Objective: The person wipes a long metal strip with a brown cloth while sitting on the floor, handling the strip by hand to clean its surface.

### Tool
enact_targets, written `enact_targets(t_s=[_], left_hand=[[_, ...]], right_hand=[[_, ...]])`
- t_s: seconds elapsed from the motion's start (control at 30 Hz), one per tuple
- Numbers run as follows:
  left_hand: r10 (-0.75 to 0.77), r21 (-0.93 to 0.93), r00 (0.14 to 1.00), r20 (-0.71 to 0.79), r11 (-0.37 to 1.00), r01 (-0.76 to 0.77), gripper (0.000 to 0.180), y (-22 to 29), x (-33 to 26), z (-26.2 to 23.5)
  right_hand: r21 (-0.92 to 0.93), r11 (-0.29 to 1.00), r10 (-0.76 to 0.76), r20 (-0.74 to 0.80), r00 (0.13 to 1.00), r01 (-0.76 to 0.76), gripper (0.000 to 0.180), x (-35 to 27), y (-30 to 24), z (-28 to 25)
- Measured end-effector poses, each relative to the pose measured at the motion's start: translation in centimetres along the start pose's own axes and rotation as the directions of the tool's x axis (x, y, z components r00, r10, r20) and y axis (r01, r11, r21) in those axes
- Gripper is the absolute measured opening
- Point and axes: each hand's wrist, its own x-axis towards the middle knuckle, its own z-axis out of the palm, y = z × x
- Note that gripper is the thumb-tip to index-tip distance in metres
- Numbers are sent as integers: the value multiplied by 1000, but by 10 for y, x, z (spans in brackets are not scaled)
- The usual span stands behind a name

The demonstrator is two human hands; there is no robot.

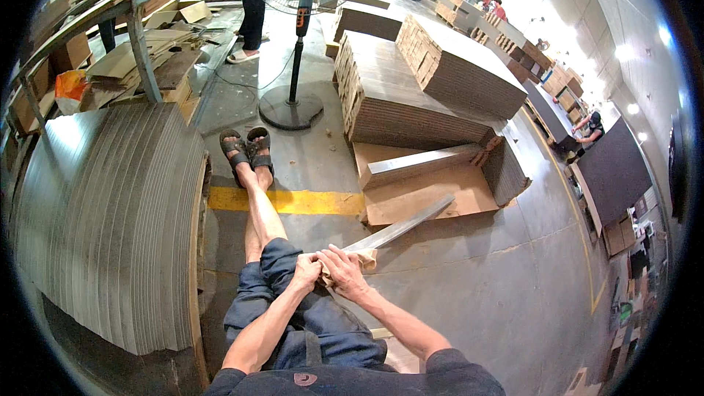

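The left hand [304, 273] and right hand [343, 271] close together over the near end of a narrow cardboard bundle [400, 229], hiding that end; it slants away over the floor [477, 286] toward stacked cardboard [411, 114] beyond.

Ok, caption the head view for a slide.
Seated person's both hands grip a cardboard bundle beside stacked cardboard.

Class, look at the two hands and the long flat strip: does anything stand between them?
Nothing visible does. The left hand and the right hand both close on the near end of the long flat strip, with a crumpled brown scrap bunched at the grip.
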Motion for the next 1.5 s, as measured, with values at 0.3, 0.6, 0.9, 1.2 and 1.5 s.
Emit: enact_targets(t_s=[0.3,0.6,0.9,1.2,1.5], left_hand=[[-212,-64,971,112,973,220,13,41,-28,-3],[-160,966,952,260,51,-255,58,138,-39,5],[112,904,899,424,10,-428,25,147,-81,-73],[264,883,853,450,11,-469,50,197,-155,-134],[204,878,900,386,217,-426,53,188,-200,-161]], right_hand=[[-107,992,62,-9,998,-62,29,-26,144,-32],[-64,997,25,-139,990,-34,18,12,66,-7],[-64,977,-211,-321,923,201,20,47,3,-22],[-402,915,-33,-150,988,-31,14,7,149,-108],[934,139,982,-86,170,-329,44,-120,300,-132]])
